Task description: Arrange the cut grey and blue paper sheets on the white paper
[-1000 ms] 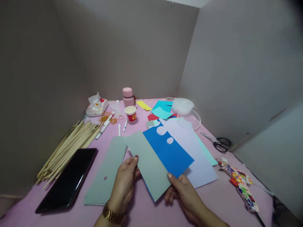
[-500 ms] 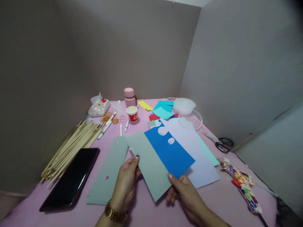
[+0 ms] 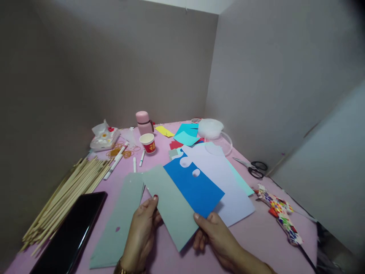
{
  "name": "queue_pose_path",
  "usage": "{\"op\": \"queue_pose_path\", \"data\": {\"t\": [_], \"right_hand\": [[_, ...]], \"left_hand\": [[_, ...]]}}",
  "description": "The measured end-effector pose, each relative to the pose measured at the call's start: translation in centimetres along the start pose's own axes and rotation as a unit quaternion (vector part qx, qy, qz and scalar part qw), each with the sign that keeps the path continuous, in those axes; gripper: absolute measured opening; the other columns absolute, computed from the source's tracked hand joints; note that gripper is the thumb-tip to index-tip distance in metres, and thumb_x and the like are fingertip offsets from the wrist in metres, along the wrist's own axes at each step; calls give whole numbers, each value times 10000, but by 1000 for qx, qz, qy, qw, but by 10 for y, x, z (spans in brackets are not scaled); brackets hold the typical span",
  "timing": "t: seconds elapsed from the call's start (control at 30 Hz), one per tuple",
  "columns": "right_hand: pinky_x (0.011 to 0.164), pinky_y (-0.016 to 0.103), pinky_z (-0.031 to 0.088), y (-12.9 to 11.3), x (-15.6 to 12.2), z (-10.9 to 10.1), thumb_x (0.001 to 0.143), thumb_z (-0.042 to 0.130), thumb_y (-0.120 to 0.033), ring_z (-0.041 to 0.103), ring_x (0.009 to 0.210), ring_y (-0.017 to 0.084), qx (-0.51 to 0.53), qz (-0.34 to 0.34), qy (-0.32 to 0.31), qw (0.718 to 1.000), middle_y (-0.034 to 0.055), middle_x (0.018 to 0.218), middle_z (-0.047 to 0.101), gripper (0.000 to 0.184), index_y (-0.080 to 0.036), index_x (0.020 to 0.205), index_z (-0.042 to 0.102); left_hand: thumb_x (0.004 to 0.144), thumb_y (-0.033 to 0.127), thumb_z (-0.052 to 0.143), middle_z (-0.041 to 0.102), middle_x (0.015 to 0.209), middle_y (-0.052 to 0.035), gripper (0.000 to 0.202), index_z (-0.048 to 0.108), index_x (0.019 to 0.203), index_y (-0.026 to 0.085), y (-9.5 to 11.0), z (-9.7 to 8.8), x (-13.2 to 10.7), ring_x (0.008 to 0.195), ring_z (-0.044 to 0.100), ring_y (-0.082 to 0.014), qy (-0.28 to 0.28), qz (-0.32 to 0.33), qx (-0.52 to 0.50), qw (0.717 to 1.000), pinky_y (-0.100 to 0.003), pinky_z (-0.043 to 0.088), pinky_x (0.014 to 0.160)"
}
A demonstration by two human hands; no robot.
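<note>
Between my hands a grey cardboard piece (image 3: 169, 205) is held tilted above the table. My left hand (image 3: 142, 228) pinches its left edge, thumb on top. At the lower right edge my right hand (image 3: 215, 234) grips it, thumb on top and fingers beneath. Just beyond the card, a blue sheet of paper (image 3: 196, 190) with round cut-outs overlaps a pale lilac sheet (image 3: 236, 198); whether my right hand also touches the blue sheet I cannot tell. More grey cardboard (image 3: 116, 217) lies flat to the left of my left hand.
On the left are a black phone (image 3: 74, 232), wooden sticks (image 3: 68, 194) and white markers (image 3: 114, 167). Further back stand a paper cup (image 3: 148, 144) and a pink flask (image 3: 144, 123). Scissors (image 3: 253, 167) and a flowery glue gun (image 3: 281, 213) lie on the right.
The view has swung to the right, so the things on the table appear further left. Both hands keep the same hold on the grey cardboard piece.
</note>
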State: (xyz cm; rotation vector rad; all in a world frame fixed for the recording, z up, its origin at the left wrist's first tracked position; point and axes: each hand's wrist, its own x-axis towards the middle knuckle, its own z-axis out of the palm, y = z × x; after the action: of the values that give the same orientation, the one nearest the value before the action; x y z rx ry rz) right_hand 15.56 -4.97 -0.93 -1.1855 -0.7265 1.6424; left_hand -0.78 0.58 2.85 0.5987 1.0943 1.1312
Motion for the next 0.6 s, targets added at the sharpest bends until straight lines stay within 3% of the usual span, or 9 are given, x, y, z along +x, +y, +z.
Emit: {"op": "queue_pose_path", "data": {"t": [0.27, 0.6], "right_hand": [[328, 171, 321, -1, 0, -1, 681, 639, -580, 485, 276, 87, 0, -3, -2, 1000, 57, 389, 634, 487, -96, 632, 611], [343, 162, 321, 0, -5, -1, 686, 642, -565, 469, 285, 69, -24, 10, 17, 1000, 73, 388, 635, 487, -102, 550, 578]], "left_hand": [[659, 284, 749, 657, 524, 39, 166, 648, 656, 153, -2, -2, 3, 469, 572, -65, -4, 1, 2, 1000, -132, 449, 483], [751, 301, 672, 660, 569, 28, 158, 673, 750, 143, -6, -3, 0, 485, 555, -75, -16, 11, 3, 1000, -159, 434, 492]]}}
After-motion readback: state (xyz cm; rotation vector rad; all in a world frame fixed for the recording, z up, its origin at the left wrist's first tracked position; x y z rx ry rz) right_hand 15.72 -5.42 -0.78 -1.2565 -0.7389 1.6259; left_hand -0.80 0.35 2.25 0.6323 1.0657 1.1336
